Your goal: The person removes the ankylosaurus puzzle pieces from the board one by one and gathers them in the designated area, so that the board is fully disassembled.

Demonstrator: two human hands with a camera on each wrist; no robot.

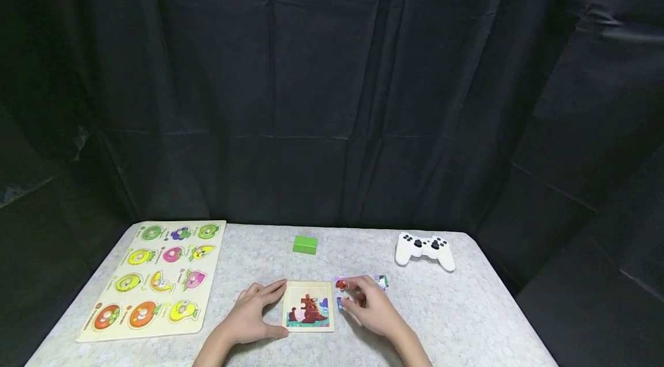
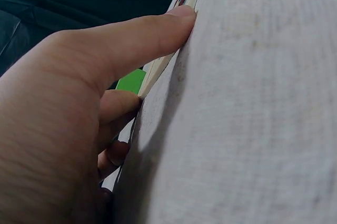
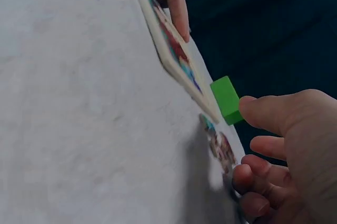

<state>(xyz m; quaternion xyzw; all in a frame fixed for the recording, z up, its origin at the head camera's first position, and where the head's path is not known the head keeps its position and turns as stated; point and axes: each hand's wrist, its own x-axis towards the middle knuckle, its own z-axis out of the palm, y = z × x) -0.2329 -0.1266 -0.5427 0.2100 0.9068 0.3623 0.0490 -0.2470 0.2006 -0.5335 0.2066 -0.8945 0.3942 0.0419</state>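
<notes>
Nearest us are the two bare hands, both coming in over the table's near edge. Left hand [image 1: 254, 310]: thumb and forefinger spread wide and fairly straight, forefinger tip at the puzzle tray's far left corner, thumb tip at its near left corner; we read it as touching the frame. Right hand [image 1: 370, 306]: thumb and forefinger well apart, other fingers bent, hovering at loose puzzle pieces [image 1: 340, 284]; we see nothing pinched. The puzzle tray [image 1: 295, 289] lies flat between the hands, toward the table's near edge, roughly midway between its sides. Fitted pieces [image 1: 313, 314] fill its lower part with a red figure; bare wood shows above. Loose ones lie just beside the tray's right edge, partly hidden by the right hand, and another piece [image 1: 383, 282] shows past its knuckles. Farther out, we have a green block [image 1: 305, 245] near the table's far edge, a white game controller [image 1: 424, 250] toward the far right corner, and a fruit board [image 1: 158, 329] along the left edge. Black curtain [image 1: 311, 96] hangs behind the table [image 1: 249, 266].
</notes>
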